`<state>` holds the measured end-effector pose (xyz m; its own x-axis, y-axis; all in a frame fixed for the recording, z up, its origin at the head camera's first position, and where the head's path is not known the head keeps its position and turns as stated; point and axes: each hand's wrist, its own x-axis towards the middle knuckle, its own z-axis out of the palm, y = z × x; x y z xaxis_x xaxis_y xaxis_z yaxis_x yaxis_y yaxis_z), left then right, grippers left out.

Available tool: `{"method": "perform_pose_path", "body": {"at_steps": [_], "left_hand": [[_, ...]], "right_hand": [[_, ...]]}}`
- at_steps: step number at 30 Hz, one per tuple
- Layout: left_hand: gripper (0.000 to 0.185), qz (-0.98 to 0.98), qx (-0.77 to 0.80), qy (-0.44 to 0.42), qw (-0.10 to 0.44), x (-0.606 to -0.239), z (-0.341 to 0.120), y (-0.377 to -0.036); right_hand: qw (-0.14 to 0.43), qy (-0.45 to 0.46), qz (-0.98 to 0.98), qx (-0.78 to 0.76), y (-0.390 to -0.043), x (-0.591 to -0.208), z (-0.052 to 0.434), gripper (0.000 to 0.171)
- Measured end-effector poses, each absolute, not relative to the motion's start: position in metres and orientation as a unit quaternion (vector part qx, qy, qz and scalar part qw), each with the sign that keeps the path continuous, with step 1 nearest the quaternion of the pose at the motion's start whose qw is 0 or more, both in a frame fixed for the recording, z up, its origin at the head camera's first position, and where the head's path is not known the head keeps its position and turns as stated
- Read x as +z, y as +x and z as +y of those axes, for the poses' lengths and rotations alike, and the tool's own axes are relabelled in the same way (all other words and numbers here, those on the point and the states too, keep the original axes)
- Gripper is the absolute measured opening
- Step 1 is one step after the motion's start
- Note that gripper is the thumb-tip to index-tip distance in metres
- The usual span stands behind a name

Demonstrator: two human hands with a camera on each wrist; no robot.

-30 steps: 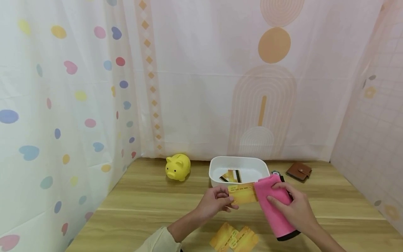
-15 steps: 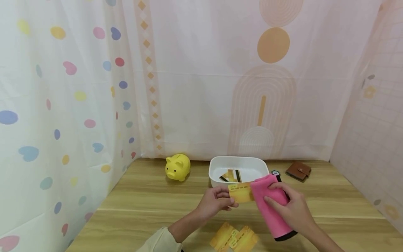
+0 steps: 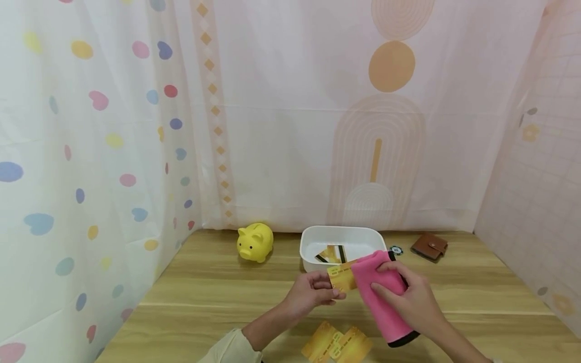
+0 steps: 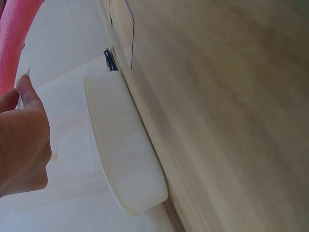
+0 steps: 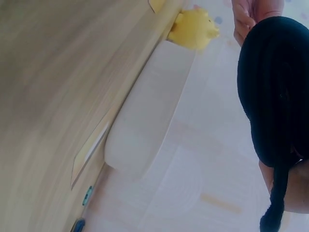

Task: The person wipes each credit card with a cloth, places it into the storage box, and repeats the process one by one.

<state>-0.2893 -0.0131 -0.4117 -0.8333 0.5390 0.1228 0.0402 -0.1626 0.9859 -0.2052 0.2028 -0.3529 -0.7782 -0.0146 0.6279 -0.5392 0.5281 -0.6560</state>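
This is a curtained booth: printed curtains [image 3: 272, 126] (dotted at left) hang on 3 sides of a wood-grain table [image 3: 204, 290].

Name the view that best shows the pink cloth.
Head: it shows the pink cloth end to end, the right hand covering part. Left wrist catches only a pink corner strip; right wrist, its dark end, cropped.

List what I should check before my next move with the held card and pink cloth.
1. Left hand pinches the card: ok.
2. Right hand grips the pink cloth: ok.
3. Cloth covers one end of the card: ok.
4. Covered end clean: cannot tell, hidden.
5. White container upright: ok.
6. All loose cards inside it: not ok, two overlapping cards lie on the table.
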Motion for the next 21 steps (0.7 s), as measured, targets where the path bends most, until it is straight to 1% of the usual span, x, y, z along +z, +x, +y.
{"method": "perform_pose_path", "body": {"at_steps": [4,10,16,21], "left_hand": [[0.03,0.623,0.725,0.235,0.176,-0.412,-0.012,-0.29],[0.028,0.616,0.73,0.227,0.191,-0.414,-0.012,-0.29],[0.027,0.602,0.72,0.27,0.215,-0.412,-0.014,-0.287],[0.022,0.618,0.698,0.287,0.219,-0.408,-0.017,-0.284]], "right_hand": [[0.278,0.168,-0.83,0.454,-0.211,-0.357,0.202,0.028],[0.252,0.173,-0.832,0.463,-0.228,-0.374,0.21,0.029],[0.239,0.179,-0.834,0.465,-0.23,-0.377,0.207,0.027],[0.241,0.186,-0.834,0.461,-0.231,-0.377,0.203,0.027]]}}
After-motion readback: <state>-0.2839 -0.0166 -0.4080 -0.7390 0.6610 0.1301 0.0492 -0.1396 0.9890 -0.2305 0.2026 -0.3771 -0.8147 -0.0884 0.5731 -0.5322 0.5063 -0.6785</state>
